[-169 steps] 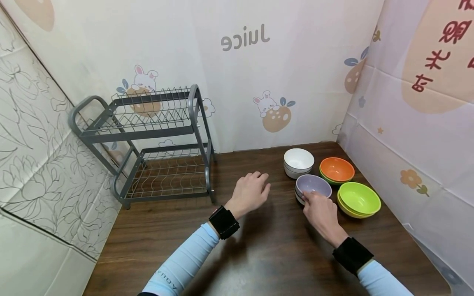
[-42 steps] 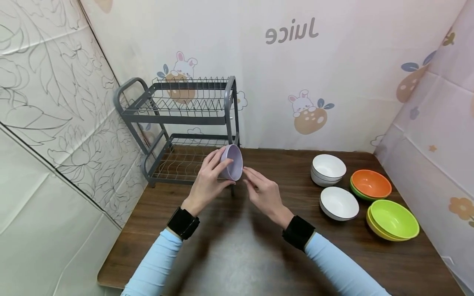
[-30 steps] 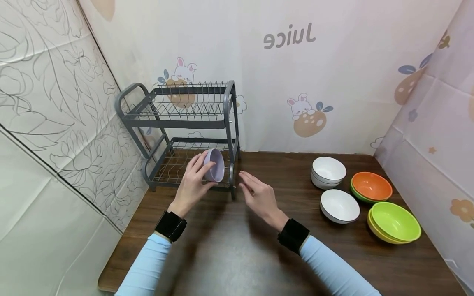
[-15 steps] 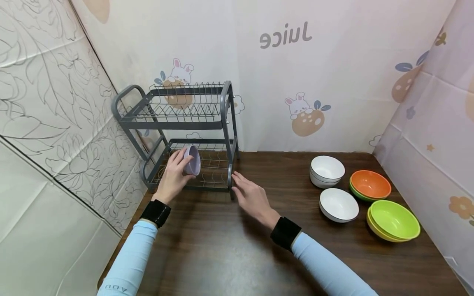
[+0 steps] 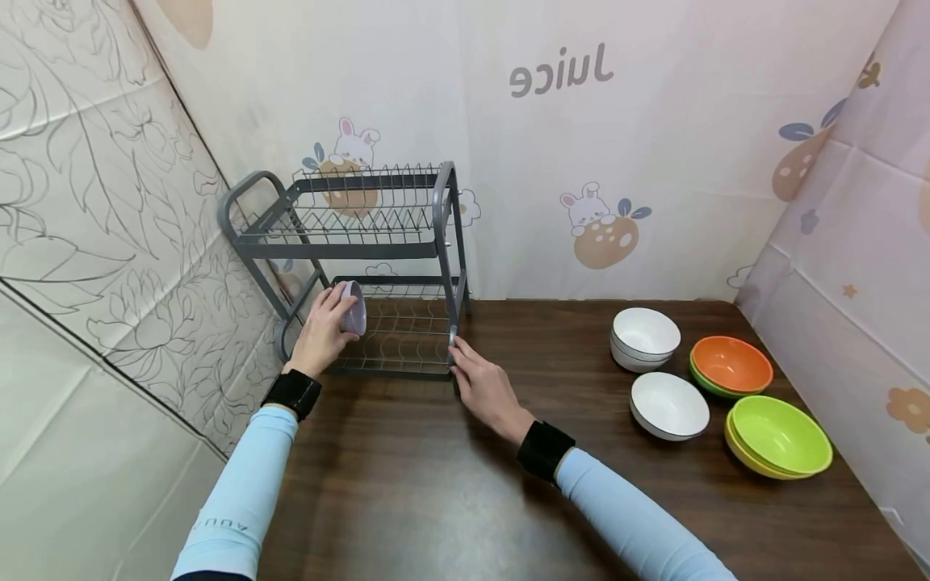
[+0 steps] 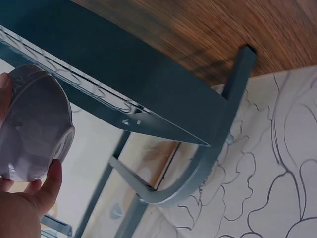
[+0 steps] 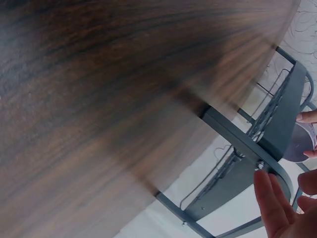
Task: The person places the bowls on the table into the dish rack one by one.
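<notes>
My left hand [image 5: 316, 332] holds a small purple bowl [image 5: 355, 310] on its side, its mouth facing right, at the lower tier of a grey two-tier dish rack [image 5: 341, 251]. The left wrist view shows the bowl's base [image 6: 60, 148] and outer wall, with the thumb and fingers spread about it. My right hand [image 5: 488, 392] touches the rack's right front post, low down. In the right wrist view its straight fingers [image 7: 270, 201] lie at the post beside a bolt. The lower tier's wire grid [image 5: 407, 335] shows no other dish.
On the table's right stand two stacked white bowls [image 5: 645, 332], a single white bowl [image 5: 668, 406], an orange bowl [image 5: 730, 365] nested in a green one, and a lime bowl [image 5: 781, 436] in a yellow one. Printed cloth walls [image 5: 538, 145] enclose the back and sides.
The purple bowl came from the white bowl at right, passed to my left hand and moved left into the lower tier. My right hand has let go of it and reached the rack's post.
</notes>
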Motion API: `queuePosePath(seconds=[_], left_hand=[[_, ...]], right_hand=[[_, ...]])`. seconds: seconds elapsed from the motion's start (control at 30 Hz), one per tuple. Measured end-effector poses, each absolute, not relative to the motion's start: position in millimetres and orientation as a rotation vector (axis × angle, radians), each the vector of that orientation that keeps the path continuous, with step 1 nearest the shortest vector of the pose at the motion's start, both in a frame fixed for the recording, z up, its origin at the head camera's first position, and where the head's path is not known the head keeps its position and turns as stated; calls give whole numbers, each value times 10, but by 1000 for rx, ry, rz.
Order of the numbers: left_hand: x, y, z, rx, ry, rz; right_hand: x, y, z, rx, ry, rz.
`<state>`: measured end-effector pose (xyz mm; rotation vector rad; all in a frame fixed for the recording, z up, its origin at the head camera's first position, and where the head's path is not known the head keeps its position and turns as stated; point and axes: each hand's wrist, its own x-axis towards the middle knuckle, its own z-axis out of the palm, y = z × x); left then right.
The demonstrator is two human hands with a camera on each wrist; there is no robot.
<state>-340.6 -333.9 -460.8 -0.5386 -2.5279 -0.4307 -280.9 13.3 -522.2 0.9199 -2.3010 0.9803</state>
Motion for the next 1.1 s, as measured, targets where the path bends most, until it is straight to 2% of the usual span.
queuePosePath(seconds=[0.43, 0.73, 1.1], left_hand=[[-3714, -3639, -4555, -533, -2592, -300], [-3900, -3765, -4668, -546, -2612, -173], [-4050, -3762, -4658, -621, -2599, -146]], right_hand=[[-2838, 118, -5334, 920, -2260, 1046], [-2810, 137, -5404, 915, -2243, 1071], [-2805, 128, -5410, 914, -2251, 1072]])
